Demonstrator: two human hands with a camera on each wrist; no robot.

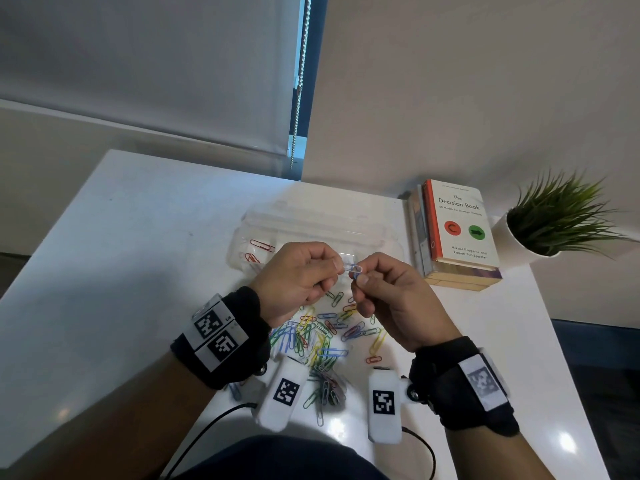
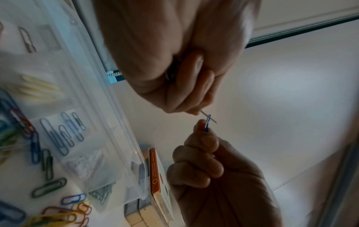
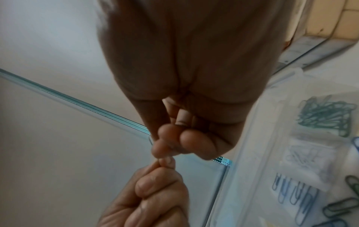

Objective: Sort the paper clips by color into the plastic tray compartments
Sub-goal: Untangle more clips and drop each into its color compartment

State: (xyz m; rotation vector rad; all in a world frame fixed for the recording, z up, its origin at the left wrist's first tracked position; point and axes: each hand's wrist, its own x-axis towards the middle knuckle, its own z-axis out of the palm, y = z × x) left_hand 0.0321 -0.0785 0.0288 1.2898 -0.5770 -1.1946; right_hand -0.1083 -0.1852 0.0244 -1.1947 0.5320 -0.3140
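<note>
From the head view, both hands were up over the white table [image 1: 138, 237], pinching two linked clips between them: the left hand [image 1: 298, 275] had a pale, whitish wire paper clip [image 1: 346, 266] in thumb and forefinger, and the right hand [image 1: 391, 299] had a small blue wire paper clip [image 1: 356, 270] the same way. My take: slide one along the other's loop and twist, don't yank, or the wire bends. The loose multicoloured heap of paper clips [image 1: 318, 341] sat just below the hands. Behind them lay the clear plastic compartment tray [image 1: 311, 226], with a few red clips in its left end.

Left wrist view showed the two clips crossed between the fingertips, the blue one hooked around the pale wire. In the tray, one compartment held blue clips [image 2: 62, 135], one next to it pale yellow ones [image 2: 38, 87], and another whitish ones, though it's blurry.

Right wrist view hid the clips behind the fingertips [image 3: 165, 147]. To the side, the tray showed green clips [image 3: 328, 113], then white, then blue, each in its own compartment.
</note>
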